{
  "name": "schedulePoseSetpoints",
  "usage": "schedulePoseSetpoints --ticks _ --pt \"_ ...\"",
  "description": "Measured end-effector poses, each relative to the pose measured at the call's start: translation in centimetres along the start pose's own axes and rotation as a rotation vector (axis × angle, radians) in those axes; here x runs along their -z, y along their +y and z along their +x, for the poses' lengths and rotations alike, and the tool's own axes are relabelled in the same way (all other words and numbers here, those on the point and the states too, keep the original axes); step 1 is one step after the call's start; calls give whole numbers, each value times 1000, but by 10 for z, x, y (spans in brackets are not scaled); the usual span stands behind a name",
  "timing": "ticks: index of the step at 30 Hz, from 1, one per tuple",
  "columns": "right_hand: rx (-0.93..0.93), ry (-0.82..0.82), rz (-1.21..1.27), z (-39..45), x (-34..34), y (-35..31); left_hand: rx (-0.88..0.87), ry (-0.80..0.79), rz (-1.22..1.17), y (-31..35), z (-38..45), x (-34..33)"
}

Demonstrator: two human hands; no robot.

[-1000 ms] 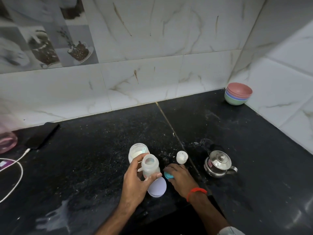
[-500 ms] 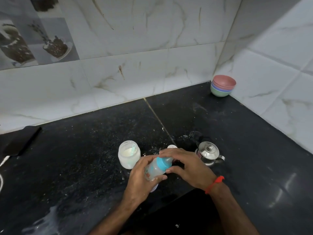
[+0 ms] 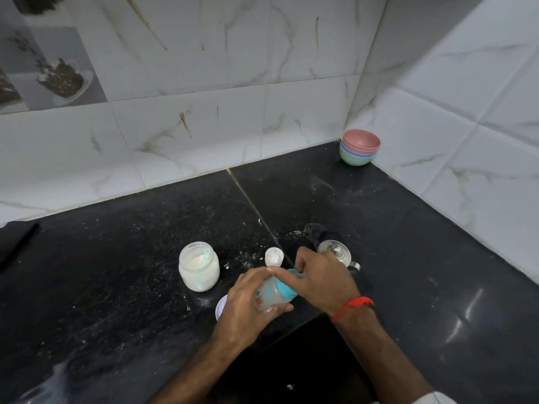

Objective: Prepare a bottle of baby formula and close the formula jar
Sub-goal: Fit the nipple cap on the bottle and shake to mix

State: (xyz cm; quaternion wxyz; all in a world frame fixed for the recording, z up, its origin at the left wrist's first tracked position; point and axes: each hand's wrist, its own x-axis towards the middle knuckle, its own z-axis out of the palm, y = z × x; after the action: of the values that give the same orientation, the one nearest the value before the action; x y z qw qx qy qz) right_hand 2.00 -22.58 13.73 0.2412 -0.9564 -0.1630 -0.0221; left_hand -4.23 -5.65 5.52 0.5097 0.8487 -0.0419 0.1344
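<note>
My left hand [image 3: 250,298] grips the clear baby bottle [image 3: 269,295], tilted to the right above the counter. My right hand [image 3: 320,279] closes around its teal collar [image 3: 287,288] at the bottle's neck; the teat is hidden under the fingers. The open glass formula jar [image 3: 199,269] stands just left of my hands, with white powder and a pale scoop inside. Its pale lid [image 3: 220,309] lies flat on the counter, mostly hidden under my left hand. A small white cap [image 3: 273,256] sits behind the bottle.
A small steel pot with a lid [image 3: 335,252] stands right behind my right hand. Stacked coloured bowls [image 3: 359,151] sit in the far corner. Spilled powder dots the black counter [image 3: 116,272]. A dark phone [image 3: 14,246] lies at the left edge.
My right hand picked the teal collar off the counter and brought it onto the bottle's neck. The bottle has tilted rightward in my left hand. The view shifted left.
</note>
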Motion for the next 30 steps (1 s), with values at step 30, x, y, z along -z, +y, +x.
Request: schedulePoseSetpoints --ticks 30 --pt "116 -124 -214 21 25 14 -5 -87 56 17 21 -8"
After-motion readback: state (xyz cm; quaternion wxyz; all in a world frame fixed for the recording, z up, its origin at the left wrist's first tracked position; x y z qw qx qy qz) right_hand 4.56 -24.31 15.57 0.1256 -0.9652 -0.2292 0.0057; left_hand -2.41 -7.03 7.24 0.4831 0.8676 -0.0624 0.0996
